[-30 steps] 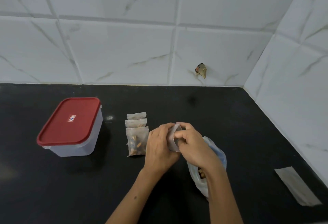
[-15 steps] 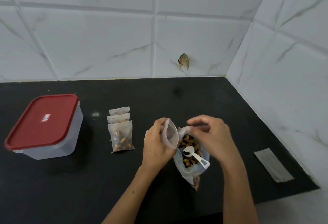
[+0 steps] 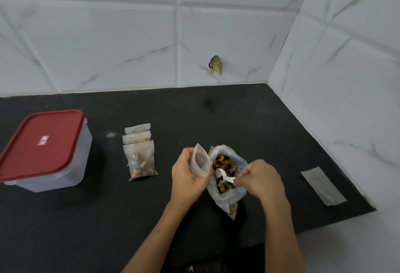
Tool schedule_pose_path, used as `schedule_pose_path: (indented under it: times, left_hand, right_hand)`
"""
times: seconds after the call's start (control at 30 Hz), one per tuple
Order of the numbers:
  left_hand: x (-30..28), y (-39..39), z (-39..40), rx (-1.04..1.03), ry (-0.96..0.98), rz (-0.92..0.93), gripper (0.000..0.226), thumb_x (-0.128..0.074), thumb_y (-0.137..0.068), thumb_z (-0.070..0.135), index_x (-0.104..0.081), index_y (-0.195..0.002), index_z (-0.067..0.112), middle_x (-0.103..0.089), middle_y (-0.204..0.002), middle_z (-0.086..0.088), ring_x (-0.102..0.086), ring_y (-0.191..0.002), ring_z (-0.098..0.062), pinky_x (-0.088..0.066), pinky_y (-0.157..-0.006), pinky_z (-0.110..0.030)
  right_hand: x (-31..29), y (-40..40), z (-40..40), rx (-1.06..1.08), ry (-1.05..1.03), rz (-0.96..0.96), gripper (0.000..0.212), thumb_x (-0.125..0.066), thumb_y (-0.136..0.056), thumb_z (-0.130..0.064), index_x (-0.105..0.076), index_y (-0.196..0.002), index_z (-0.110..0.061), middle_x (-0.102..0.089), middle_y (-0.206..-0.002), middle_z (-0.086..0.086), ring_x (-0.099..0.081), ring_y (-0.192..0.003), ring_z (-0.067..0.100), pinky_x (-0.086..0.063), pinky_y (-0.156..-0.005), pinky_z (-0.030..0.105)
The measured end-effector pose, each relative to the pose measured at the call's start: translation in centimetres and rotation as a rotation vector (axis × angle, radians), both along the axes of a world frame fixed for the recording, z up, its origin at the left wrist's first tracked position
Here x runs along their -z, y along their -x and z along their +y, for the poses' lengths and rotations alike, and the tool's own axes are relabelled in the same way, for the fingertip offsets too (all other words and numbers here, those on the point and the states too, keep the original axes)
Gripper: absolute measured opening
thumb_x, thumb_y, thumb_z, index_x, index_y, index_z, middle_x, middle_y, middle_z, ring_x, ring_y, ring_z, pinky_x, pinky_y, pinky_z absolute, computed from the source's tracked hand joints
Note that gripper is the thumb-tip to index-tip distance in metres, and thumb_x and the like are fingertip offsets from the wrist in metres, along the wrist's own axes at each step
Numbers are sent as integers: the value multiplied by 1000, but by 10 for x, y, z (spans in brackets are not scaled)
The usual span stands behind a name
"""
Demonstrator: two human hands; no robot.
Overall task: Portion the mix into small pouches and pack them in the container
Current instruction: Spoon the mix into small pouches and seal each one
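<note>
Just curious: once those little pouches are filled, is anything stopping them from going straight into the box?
Yes: the red lid is on the box, covering its opening. The filled pouches lie beside it on the counter; nothing else stands between them.

Place: a home kitchen corner
Walls: white marble-look tiles (image 3: 129, 41) on two sides
Worktop: black stone worktop (image 3: 238, 121)
Storage: red-lidded food container (image 3: 41, 149)
</note>
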State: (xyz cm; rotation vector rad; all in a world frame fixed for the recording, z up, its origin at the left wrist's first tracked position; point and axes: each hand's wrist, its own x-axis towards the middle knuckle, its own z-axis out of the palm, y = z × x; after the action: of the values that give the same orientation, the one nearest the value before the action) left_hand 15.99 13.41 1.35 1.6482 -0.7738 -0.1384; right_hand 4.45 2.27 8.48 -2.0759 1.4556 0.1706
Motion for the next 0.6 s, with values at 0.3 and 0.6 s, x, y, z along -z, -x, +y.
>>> schedule_pose_path:
  times: [0.3, 0.6]
  left_hand:
    - [-2, 9, 10, -17, -9, 81, 27, -75, -75, 32, -50, -85, 31, -59, -76, 12, -59, -74, -1, -43, -61, -8]
    - [-4, 40, 26, -54, -82, 288, 24, -77, -76, 16, -54, -82, 24, -61, -77, 4, -59, -73, 2, -46, -58, -11]
  right_hand:
    - [27, -16, 21, -14, -23, -532, 6, -63, -90, -26, -60, -92, -21, -63, -91, -5, -61, -81, 5, -47, -64, 18]
    - [17, 1, 13, -35, 390, -469, 15, -51, -97, -19, -54, -112, -18, -56, -80, -8, -56, -68, 3, -48, -59, 17]
